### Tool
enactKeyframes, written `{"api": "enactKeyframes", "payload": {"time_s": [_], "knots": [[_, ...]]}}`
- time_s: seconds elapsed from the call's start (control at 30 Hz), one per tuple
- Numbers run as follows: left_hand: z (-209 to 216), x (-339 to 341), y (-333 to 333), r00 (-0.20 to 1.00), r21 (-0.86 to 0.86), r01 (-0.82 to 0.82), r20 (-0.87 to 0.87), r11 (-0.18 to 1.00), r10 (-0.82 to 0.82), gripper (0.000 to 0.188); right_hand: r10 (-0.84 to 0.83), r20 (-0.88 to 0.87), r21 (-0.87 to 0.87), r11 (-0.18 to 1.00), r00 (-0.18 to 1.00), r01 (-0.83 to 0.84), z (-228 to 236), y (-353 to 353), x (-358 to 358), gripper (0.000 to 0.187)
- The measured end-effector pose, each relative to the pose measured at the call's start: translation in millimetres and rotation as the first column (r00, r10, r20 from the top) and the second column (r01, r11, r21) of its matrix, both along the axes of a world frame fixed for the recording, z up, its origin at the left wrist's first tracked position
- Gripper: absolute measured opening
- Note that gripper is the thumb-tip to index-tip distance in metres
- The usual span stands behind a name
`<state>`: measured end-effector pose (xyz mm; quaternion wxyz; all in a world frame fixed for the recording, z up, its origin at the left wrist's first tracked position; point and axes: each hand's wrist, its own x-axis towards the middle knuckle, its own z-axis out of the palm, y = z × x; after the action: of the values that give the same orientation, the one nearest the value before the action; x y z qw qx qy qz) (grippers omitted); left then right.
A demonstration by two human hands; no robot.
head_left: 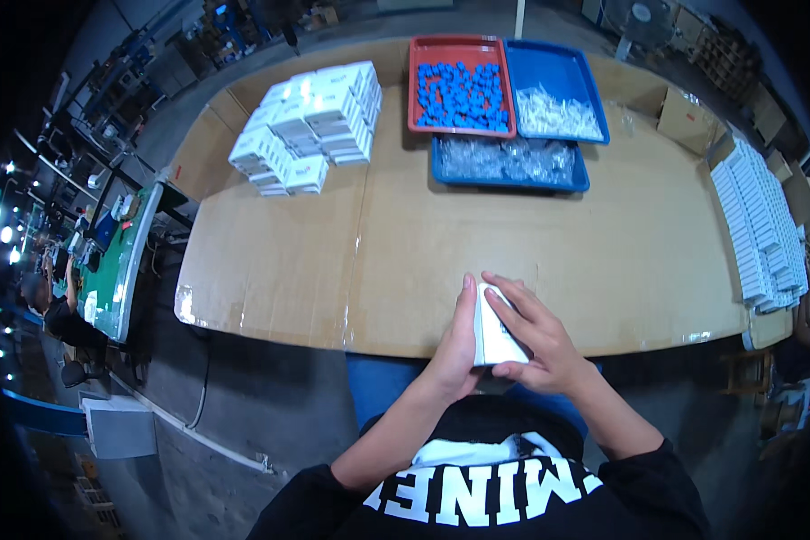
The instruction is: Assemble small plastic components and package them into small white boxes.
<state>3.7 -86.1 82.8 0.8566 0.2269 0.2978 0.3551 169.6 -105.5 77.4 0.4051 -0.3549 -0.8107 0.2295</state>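
Observation:
A small white box (498,335) is held between my two hands, just over the table's near edge. My left hand (457,351) presses along its left side, the fingers pointing away from me. The fingers of my right hand (542,342) lie across its top and right side, and the thumb is at its near end. Part of the box is hidden under my right fingers.
On the cardboard-covered table (270,261) stand stacked white boxes (319,117) at the far left. Farther back are a red tray (414,85) of small blue parts, a blue tray (558,67) of small white pieces, and a lower blue tray (513,186) of clear plastic parts. More white boxes (756,229) are piled at the right. A person (67,310) sits at a green bench at left.

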Motion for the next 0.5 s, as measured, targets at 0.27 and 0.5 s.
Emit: {"api": "enactKeyframes", "payload": {"time_s": [0.27, 0.5], "knots": [[17.8, -3.5, -2.7, 0.979, 0.248, 0.200, -0.095, 0.948, -0.182, 0.107, 0.020, 0.083, 0.089, 0.996, 0.996, -0.028, 9.5, -0.9, 10.2, 0.095], [-5.4, -21.5, 9.2, 0.973, 0.350, 0.223, -0.128, 0.910, -0.190, 0.069, 0.112, 0.044, -0.047, 0.993, 0.993, -0.110, 1.5, 4.5, 16.2, 0.063]]}}
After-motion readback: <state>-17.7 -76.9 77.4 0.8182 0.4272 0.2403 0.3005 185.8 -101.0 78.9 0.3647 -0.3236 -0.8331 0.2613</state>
